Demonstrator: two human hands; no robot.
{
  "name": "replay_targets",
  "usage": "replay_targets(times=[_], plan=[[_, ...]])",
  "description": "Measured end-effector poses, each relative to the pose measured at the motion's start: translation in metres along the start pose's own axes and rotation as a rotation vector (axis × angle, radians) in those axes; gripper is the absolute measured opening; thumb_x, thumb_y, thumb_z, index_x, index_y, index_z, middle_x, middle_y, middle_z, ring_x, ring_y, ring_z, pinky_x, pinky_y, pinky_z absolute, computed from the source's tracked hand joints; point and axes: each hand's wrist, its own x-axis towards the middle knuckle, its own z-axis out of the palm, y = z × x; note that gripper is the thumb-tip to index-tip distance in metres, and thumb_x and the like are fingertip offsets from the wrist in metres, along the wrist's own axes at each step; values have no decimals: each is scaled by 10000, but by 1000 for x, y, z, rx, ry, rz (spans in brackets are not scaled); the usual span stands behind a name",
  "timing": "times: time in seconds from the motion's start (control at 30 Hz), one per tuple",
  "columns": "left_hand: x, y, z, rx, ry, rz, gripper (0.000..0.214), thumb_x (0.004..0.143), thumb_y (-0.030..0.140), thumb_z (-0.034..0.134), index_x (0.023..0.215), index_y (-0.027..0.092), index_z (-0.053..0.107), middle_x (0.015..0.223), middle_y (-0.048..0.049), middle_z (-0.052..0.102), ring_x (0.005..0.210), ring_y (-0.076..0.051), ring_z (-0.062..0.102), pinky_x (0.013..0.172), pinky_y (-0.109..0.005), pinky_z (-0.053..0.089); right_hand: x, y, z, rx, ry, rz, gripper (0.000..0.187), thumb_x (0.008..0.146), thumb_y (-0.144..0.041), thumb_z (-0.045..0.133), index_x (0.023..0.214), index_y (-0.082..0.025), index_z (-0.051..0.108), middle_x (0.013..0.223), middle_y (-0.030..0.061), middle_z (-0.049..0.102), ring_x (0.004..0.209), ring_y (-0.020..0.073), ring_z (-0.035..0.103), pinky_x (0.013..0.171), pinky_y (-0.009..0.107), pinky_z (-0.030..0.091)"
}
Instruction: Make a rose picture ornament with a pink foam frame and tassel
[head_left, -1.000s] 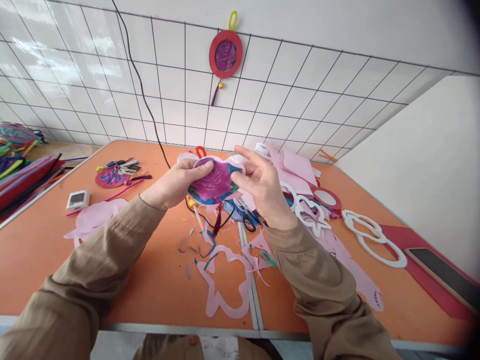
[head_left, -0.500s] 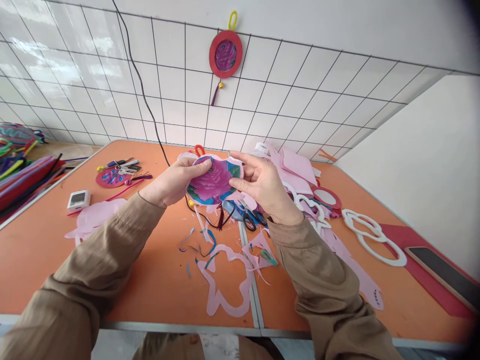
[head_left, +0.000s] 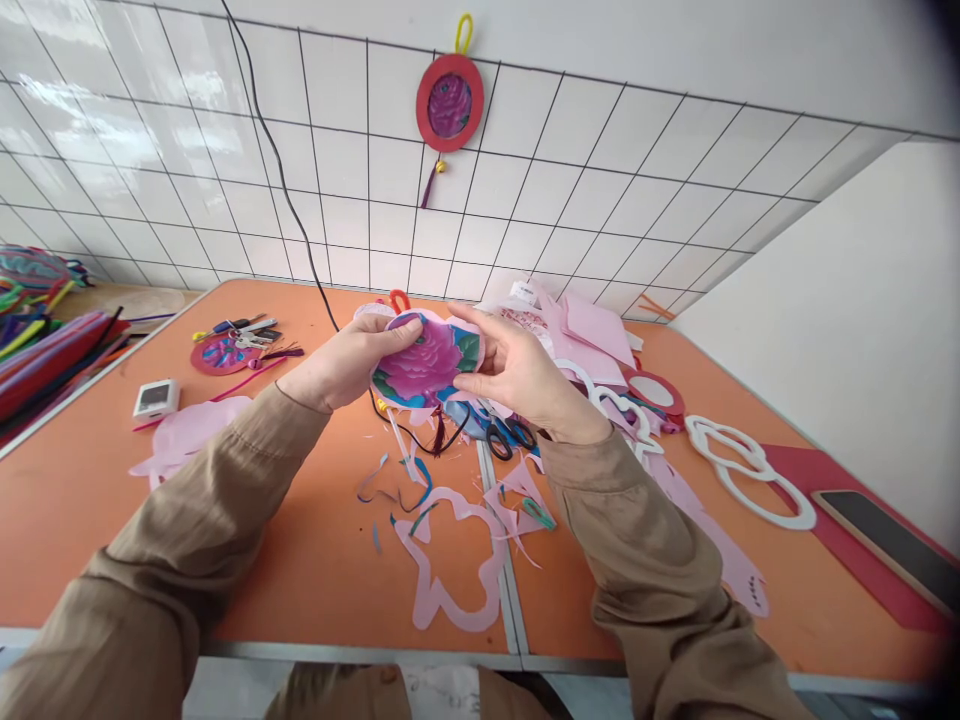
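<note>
Between my two hands, raised over the far middle of the table, is a flower-printed fabric piece point(head_left: 426, 362) in magenta, green and blue with a pale pink edge. My left hand point(head_left: 358, 358) pinches its left side, thumb lying on the print. At its right edge, my right hand point(head_left: 517, 372) grips with thumb in front and fingers mostly behind. Black-handled scissors point(head_left: 501, 438) lie just below my right hand, partly covered. A dark red tassel point(head_left: 439, 434) shows beneath the piece, and an orange-red loop point(head_left: 399, 299) pokes up behind it.
Pink cut-out scrap point(head_left: 457, 560) and blue trimmings lie on the orange table point(head_left: 300, 570). Left are a small white device point(head_left: 156, 399), keys point(head_left: 251, 335) and pipe cleaners point(head_left: 56, 370). Right are white ring frames point(head_left: 750, 470) and a phone point(head_left: 885, 545). A round red ornament point(head_left: 425, 120) hangs on the wall.
My right hand's thumb and fingers have shifted slightly left and lower along the fabric piece's right edge. My left hand keeps its hold almost unmoved.
</note>
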Motion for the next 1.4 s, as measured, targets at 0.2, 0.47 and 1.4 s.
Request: replay_targets(times=[0.2, 0.47, 1.4], plan=[[1, 1, -1, 20, -28, -2, 472, 637, 544, 956, 696, 113, 772, 692, -61, 741, 625, -155, 661, 679, -287, 549, -2, 1, -4, 39, -66, 30, 1040, 761, -177, 800, 1673, -261, 307, 961, 14, 775, 896, 251, 777, 878, 472, 698], [2, 0, -1, 58, -27, 6, 499, 632, 576, 951, 704, 117, 769, 689, -54, 733, 622, -144, 657, 629, -262, 537, 0, 2, -1, 51, -40, 2, 1013, 778, -204, 796, 1667, -263, 314, 940, 12, 765, 883, 256, 769, 812, 475, 706], [3, 2, -6, 241, 44, 76, 392, 661, 532, 919, 689, 172, 766, 705, -72, 751, 659, -198, 702, 602, -298, 571, 8, 7, 7, 67, 287, -46, 841, 769, -272, 785, 1547, -203, 474, 826, 8, 730, 784, 253, 732, 822, 474, 666]])
